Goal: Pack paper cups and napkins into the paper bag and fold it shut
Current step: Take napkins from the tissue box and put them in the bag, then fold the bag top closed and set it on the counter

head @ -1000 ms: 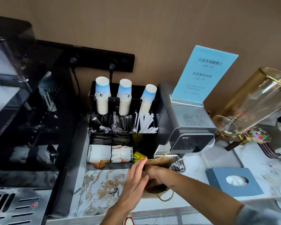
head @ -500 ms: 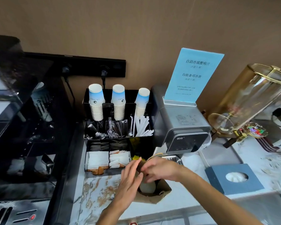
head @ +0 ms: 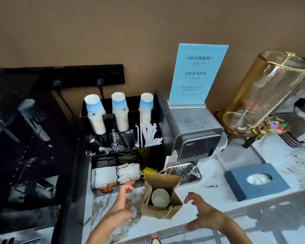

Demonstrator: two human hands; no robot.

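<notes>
A brown paper bag (head: 163,182) stands open on the marble counter, with a white paper cup (head: 160,198) upright inside it. My left hand (head: 124,198) hovers just left of the bag, fingers spread and empty. My right hand (head: 202,213) is to the bag's right, fingers apart, holding nothing. Three stacks of upside-down blue-and-white paper cups (head: 121,111) stand in a black organiser (head: 88,152) behind the bag. White napkins (head: 105,176) lie in the organiser's front tray.
A grey water dispenser (head: 194,136) with a blue sign (head: 197,73) stands behind the bag. A blue tissue box (head: 253,182) sits at the right, a glass drink dispenser (head: 268,92) beyond it. A black coffee machine (head: 28,138) fills the left.
Both hands were at the bag's mouth, the right one reaching inside. They have pulled back to either side, leaving the cup in the bag.
</notes>
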